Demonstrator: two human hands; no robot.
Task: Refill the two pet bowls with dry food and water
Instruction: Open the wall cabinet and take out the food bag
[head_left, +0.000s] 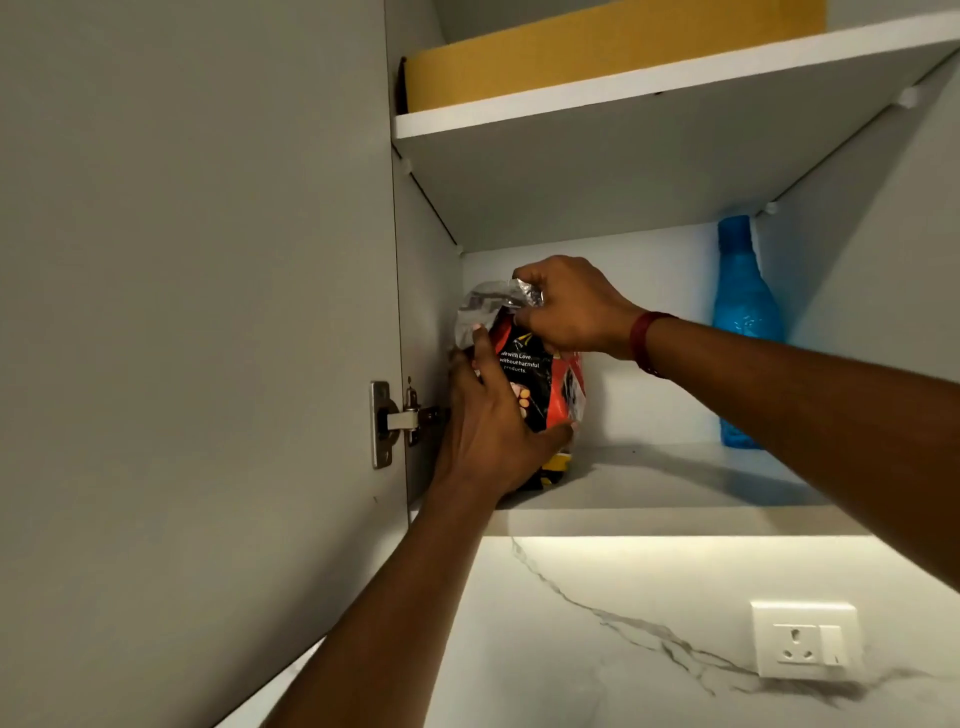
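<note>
Grey laminate cabinet door (197, 312) fills the left of the view, swung open. Steel hinge (395, 423) at its right edge, joined to the cabinet's left wall.

Just right of the hinge: left hand (488, 431), reaching up from below. Fingers curled round the left side of the food bag (540, 379), thumb laid across its lower front. Firm grip.

Food bag: black and red print, silver inner lining showing at the crumpled top. It sits at the left end of the lower shelf (675, 483), close to the cabinet's left wall, roughly upright. Base appears to meet the shelf; contact partly hidden by the left hand.

Right hand (566, 306) comes in from the right, above the left one. Fingers and thumb pinch the silver top of the bag. Red band (647, 343) on that wrist.

Further right, far corner of the same shelf: blue bottle (745, 322), upright, well apart from the bag.

Upper shelf (675, 83): yellow box (597, 57), lying flat.

Below the cabinet: white marbled wall (571, 649), lit from under the shelf, with a white socket (805, 647) low right.
</note>
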